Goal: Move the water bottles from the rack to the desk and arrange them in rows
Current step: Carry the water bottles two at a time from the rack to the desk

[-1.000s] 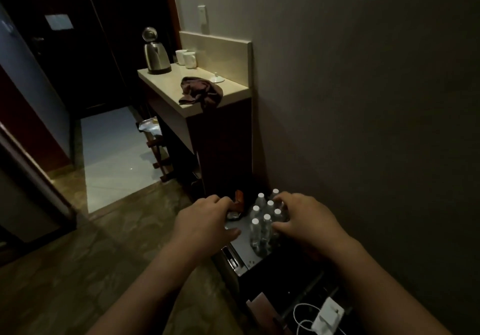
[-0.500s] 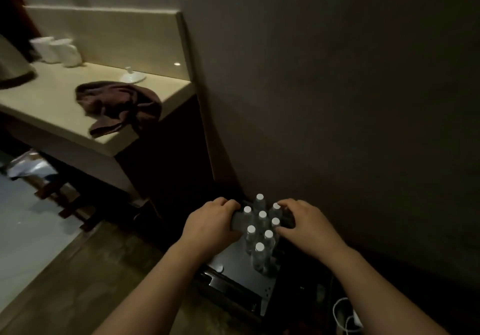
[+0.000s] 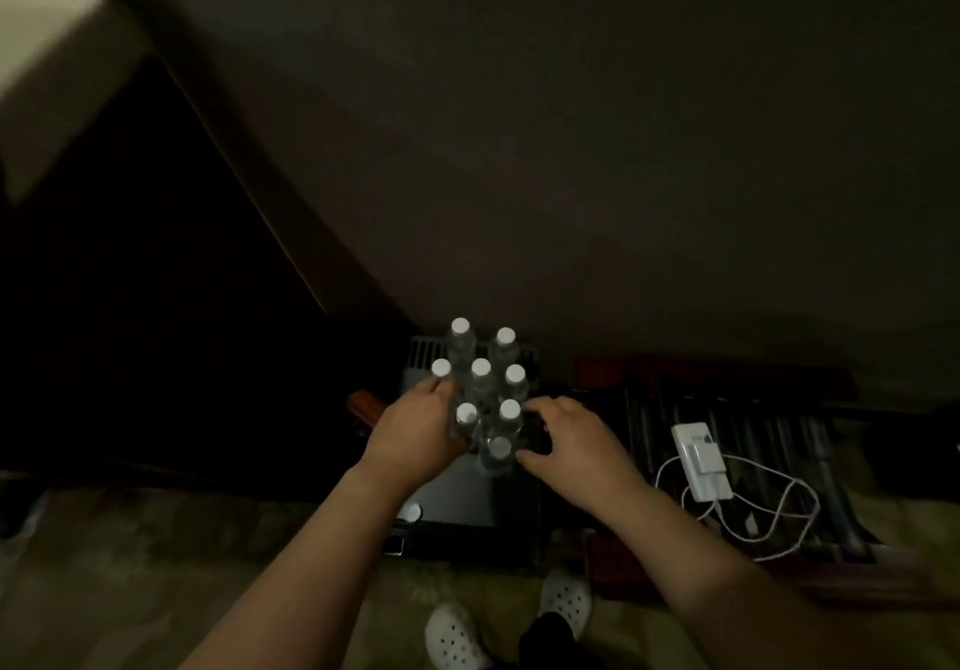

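Eight capped water bottles stand upright in a tight cluster on the dark low rack, near the wall and left of a white charger; none has reached the desk. My left hand curls round the cluster's left-side bottles. My right hand sits at the right side, fingers bent toward the near bottle; I cannot tell whether it grips. Risk: lifting one bottle from so tight a pack may topple its neighbours; the dim light makes my aim less certain.
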A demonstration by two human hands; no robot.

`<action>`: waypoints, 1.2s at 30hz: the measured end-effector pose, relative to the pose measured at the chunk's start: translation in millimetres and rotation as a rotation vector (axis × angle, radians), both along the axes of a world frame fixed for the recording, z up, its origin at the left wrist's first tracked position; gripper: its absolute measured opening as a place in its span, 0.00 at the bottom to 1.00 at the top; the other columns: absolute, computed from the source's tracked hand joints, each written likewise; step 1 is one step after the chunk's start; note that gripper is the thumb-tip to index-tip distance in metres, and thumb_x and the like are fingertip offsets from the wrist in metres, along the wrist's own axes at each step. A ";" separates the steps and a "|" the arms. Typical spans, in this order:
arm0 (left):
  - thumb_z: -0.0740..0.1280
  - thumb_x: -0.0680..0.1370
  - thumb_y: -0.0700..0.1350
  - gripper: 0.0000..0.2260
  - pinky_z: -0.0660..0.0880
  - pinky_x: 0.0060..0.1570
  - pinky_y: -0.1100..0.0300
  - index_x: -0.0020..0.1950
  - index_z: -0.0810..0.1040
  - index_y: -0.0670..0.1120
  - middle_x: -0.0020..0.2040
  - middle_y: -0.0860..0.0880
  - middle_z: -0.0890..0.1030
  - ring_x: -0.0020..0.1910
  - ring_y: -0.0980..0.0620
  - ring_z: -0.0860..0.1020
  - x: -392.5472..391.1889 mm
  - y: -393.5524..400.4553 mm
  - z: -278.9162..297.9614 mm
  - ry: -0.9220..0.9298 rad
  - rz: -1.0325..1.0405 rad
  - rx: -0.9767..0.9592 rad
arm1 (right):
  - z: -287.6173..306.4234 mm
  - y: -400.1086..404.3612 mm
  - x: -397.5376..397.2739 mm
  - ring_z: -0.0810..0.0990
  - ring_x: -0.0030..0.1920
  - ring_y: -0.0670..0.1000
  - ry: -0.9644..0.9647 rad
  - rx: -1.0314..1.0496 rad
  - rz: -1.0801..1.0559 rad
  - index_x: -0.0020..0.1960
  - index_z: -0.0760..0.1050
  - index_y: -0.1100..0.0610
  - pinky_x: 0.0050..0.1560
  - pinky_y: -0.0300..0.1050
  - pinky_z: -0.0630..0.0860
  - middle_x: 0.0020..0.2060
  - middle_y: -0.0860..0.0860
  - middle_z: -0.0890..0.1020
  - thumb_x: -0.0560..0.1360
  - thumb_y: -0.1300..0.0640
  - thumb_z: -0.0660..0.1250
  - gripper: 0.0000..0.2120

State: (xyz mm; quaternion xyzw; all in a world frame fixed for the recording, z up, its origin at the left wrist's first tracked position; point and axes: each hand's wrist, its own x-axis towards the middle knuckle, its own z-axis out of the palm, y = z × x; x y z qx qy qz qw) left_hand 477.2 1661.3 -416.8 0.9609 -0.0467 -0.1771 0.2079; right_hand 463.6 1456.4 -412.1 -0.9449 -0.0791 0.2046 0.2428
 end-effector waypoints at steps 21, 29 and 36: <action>0.73 0.72 0.46 0.21 0.75 0.46 0.54 0.62 0.74 0.45 0.57 0.42 0.79 0.54 0.42 0.79 44.5 -3.7 -195.9 0.066 0.030 -0.132 | -196.1 36.2 5.5 0.76 0.61 0.55 0.114 -0.025 -0.179 0.67 0.70 0.51 0.59 0.49 0.75 0.63 0.54 0.75 0.70 0.53 0.75 0.28; 0.73 0.72 0.48 0.18 0.71 0.42 0.57 0.57 0.73 0.45 0.53 0.43 0.81 0.51 0.43 0.79 46.2 -10.1 -202.0 0.028 0.010 -0.114 | -209.7 43.6 4.9 0.77 0.59 0.53 0.103 -0.020 -0.238 0.64 0.69 0.50 0.57 0.46 0.76 0.61 0.52 0.76 0.68 0.52 0.77 0.28; 0.72 0.72 0.52 0.19 0.76 0.43 0.54 0.58 0.73 0.46 0.53 0.46 0.81 0.49 0.43 0.81 21.2 -2.4 -169.3 0.000 -0.034 -0.054 | -179.1 40.5 -12.6 0.78 0.57 0.52 0.079 0.017 -0.322 0.65 0.71 0.50 0.56 0.44 0.77 0.60 0.52 0.77 0.67 0.50 0.77 0.29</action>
